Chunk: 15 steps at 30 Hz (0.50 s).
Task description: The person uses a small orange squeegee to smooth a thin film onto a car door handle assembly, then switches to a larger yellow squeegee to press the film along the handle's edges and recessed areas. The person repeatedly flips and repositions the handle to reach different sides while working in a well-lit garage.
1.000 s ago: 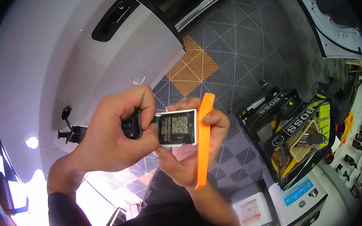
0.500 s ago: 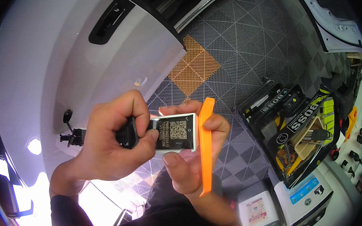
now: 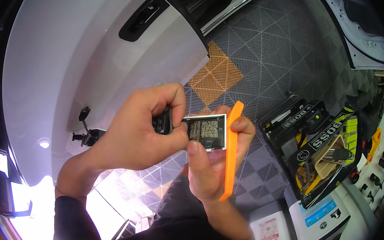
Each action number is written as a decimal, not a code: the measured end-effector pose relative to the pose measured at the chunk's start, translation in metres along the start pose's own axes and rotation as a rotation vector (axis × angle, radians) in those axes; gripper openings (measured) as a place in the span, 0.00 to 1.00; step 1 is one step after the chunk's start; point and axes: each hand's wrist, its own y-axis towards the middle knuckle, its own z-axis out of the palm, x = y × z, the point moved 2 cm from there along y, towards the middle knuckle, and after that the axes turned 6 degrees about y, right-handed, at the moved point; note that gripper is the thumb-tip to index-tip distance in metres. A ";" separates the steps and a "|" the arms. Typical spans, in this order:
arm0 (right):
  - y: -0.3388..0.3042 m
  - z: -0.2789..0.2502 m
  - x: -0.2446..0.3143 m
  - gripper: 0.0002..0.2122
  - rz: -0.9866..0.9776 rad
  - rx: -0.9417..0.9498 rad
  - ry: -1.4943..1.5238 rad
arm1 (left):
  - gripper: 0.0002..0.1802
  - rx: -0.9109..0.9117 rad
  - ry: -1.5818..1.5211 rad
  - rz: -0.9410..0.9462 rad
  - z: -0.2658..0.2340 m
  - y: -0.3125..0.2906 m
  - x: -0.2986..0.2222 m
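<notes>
My left hand (image 3: 137, 124) is curled around a ribbed black plastic piece (image 3: 161, 121), its thumb and finger pinching at the end of a small rectangular module. This module (image 3: 216, 131) has white edges and a black face with a square printed code. My right hand (image 3: 207, 180) supports it from below and behind, thumb against its near edge. An orange plastic pry tool (image 3: 231, 157) stands lengthwise in the same hand, beside the module's right end. Whether the black piece is joined to the module is hidden by my left fingers.
A light-coloured car door (image 3: 88, 57) with a black handle recess (image 3: 144, 17) stands at left. Interlocking grey tiles with an orange one (image 3: 216, 72) form the floor. An open black tool bag (image 3: 286, 123) holds several tools at right, near white-and-grey boxes (image 3: 319, 216).
Both hands, the module and the pry tool sit slightly further right and higher in view; the surroundings also shift right. The left fingers cover more of the module's left end.
</notes>
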 end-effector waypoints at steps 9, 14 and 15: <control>0.004 -0.004 -0.001 0.32 -0.020 0.036 -0.063 | 0.13 0.036 -0.044 -0.077 -0.002 0.006 -0.006; 0.006 -0.004 -0.003 0.33 0.026 0.008 0.014 | 0.15 0.048 -0.038 -0.087 -0.007 0.007 -0.008; 0.006 -0.004 -0.002 0.33 0.030 0.001 -0.007 | 0.14 0.053 -0.045 -0.117 -0.009 0.008 -0.007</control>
